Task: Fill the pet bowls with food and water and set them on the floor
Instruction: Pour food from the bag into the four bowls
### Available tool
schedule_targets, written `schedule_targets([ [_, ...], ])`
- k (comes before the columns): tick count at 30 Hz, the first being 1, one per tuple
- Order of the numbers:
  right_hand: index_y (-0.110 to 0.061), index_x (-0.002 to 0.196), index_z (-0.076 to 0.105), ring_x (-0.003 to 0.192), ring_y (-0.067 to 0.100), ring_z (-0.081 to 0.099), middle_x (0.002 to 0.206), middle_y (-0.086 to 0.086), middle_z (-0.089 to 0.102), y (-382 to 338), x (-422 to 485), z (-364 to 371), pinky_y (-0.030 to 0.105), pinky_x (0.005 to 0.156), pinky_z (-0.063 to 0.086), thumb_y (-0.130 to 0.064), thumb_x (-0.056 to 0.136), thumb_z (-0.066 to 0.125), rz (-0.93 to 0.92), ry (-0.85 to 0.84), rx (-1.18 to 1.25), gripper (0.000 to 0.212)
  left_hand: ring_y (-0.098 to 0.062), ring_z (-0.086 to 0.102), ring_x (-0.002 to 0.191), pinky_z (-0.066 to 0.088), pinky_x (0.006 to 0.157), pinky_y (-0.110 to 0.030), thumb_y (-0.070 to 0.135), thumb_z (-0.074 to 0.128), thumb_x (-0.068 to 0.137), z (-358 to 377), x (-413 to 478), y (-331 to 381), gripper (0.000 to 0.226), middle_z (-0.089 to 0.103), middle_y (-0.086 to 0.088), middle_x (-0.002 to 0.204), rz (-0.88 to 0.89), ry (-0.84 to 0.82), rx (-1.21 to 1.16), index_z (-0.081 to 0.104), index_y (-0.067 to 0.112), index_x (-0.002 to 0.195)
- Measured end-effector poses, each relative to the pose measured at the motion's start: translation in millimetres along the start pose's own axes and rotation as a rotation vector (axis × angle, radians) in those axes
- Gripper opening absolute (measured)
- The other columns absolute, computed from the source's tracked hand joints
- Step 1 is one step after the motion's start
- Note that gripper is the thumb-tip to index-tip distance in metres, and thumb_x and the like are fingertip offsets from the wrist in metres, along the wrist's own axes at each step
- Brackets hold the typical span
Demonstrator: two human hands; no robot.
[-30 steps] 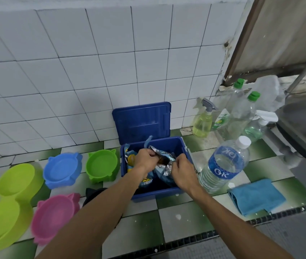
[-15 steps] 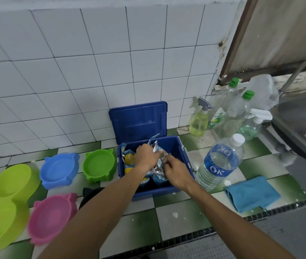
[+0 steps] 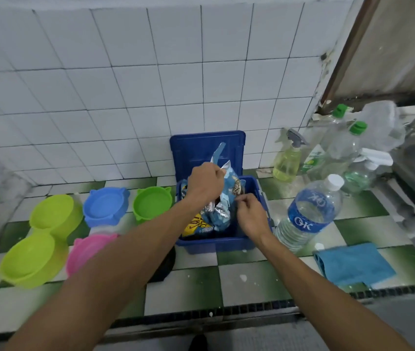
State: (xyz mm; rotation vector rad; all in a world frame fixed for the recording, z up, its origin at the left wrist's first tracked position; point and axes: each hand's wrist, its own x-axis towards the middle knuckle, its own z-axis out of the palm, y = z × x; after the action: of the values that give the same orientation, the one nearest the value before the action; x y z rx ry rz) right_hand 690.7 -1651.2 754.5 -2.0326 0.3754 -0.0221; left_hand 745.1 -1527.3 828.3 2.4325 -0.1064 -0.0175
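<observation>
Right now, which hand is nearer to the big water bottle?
Right. The right hand is over the blue bin, just left of the water bottle; the left hand grips the food bag farther left.

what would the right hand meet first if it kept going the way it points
Probably the blue food bag, held by the left hand; the right hand points at it, fingertips seemingly at its edge.

Single view, head-worn, wide-angle. Looks forward and down along both forearms. Near range. Blue bin (image 3: 216, 245) at centre frame; white tiled wall (image 3: 125, 84) fills the upper half.
</observation>
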Motion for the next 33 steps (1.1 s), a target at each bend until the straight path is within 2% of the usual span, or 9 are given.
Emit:
schedule_targets([
  [5, -0.016, 0.107, 0.050, 0.092, 0.022, 0.059, 0.101, 0.005, 0.062, -23, -2, 4, 0.036, 0.075, 0.045, -0.050, 0.100, 0.036, 0.017, 0.063, 0.216, 0.038, -0.010, 0.050, 0.053, 0.034, 0.050, -0.027, 0.028, 0.047, 0.100, -44, -9, 14, 0.040, 0.054, 0.005, 0.062, 0.003, 0.123, -0.046, 0.051, 0.019, 0.061],
  [8, -0.020, 0.116, 0.049, 0.092, 0.013, 0.061, 0.102, -0.005, 0.064, -44, -3, 13, 0.038, 0.086, 0.049, -0.072, 0.091, 0.034, 0.129, -0.070, 0.448, 0.060, -0.013, 0.049, 0.057, 0.035, 0.054, -0.029, 0.033, 0.047, 0.100, -71, -20, 12, 0.044, 0.052, 0.005, 0.060, 0.006, 0.190, -0.089, 0.045, 0.020, 0.058],
  [11, -0.023, 0.127, 0.057, 0.104, 0.022, 0.069, 0.115, 0.002, 0.071, -57, -2, 28, 0.050, 0.092, 0.055, -0.091, 0.070, 0.040, 0.187, -0.253, 0.634, 0.090, -0.015, 0.046, 0.057, 0.035, 0.053, -0.029, 0.032, 0.048, 0.099, -93, -30, 3, 0.045, 0.048, 0.002, 0.058, -0.004, 0.223, -0.109, 0.041, 0.018, 0.057],
  [13, -0.025, 0.126, 0.064, 0.109, 0.024, 0.068, 0.119, 0.004, 0.071, -72, -10, 37, 0.050, 0.095, 0.053, -0.087, 0.077, 0.037, 0.194, -0.394, 0.695, 0.084, -0.016, 0.044, 0.056, 0.033, 0.054, -0.029, 0.030, 0.049, 0.099, -108, -35, -6, 0.045, 0.045, 0.002, 0.056, -0.011, 0.241, -0.110, 0.039, 0.017, 0.056],
  [18, -0.021, 0.128, 0.065, 0.114, 0.030, 0.066, 0.125, 0.009, 0.068, -100, -20, 75, 0.052, 0.102, 0.049, -0.082, 0.083, 0.037, 0.310, -0.520, 0.836, 0.081, -0.020, 0.043, 0.057, 0.034, 0.056, -0.030, 0.031, 0.051, 0.097, -143, -41, -47, 0.040, 0.044, 0.001, 0.055, -0.019, 0.249, -0.177, 0.044, 0.015, 0.061],
  [22, -0.017, 0.123, 0.066, 0.108, 0.030, 0.068, 0.119, 0.012, 0.071, -121, -28, 116, 0.045, 0.094, 0.053, -0.074, 0.092, 0.031, 0.343, -0.576, 0.936, 0.074, -0.012, 0.040, 0.047, 0.032, 0.050, -0.025, 0.033, 0.052, 0.098, -173, -45, -91, 0.037, 0.044, 0.003, 0.053, -0.007, 0.224, -0.221, 0.054, 0.015, 0.066],
  [25, -0.015, 0.127, 0.065, 0.114, 0.033, 0.065, 0.123, 0.014, 0.069, -137, -33, 152, 0.050, 0.102, 0.048, -0.073, 0.092, 0.033, 0.367, -0.585, 1.003, 0.075, -0.007, 0.038, 0.039, 0.032, 0.045, -0.023, 0.034, 0.054, 0.098, -196, -45, -129, 0.039, 0.041, 0.008, 0.048, 0.021, 0.177, -0.280, 0.052, 0.019, 0.062],
  [28, -0.016, 0.130, 0.063, 0.117, 0.034, 0.063, 0.127, 0.015, 0.066, -145, -33, 190, 0.054, 0.106, 0.043, -0.074, 0.091, 0.036, 0.358, -0.566, 1.050, 0.075, -0.007, 0.037, 0.044, 0.032, 0.047, -0.022, 0.034, 0.057, 0.097, -215, -42, -164, 0.044, 0.041, 0.010, 0.048, 0.038, 0.138, -0.366, 0.049, 0.020, 0.057],
  [33, -0.016, 0.131, 0.063, 0.116, 0.036, 0.064, 0.126, 0.016, 0.067, -148, -27, 236, 0.057, 0.105, 0.044, -0.072, 0.090, 0.041, 0.355, -0.566, 1.149, 0.073, -0.012, 0.039, 0.057, 0.033, 0.058, -0.028, 0.040, 0.055, 0.097, -234, -31, -209, 0.047, 0.046, -0.002, 0.062, 0.117, 0.044, -0.327, 0.057, -0.002, 0.076],
])
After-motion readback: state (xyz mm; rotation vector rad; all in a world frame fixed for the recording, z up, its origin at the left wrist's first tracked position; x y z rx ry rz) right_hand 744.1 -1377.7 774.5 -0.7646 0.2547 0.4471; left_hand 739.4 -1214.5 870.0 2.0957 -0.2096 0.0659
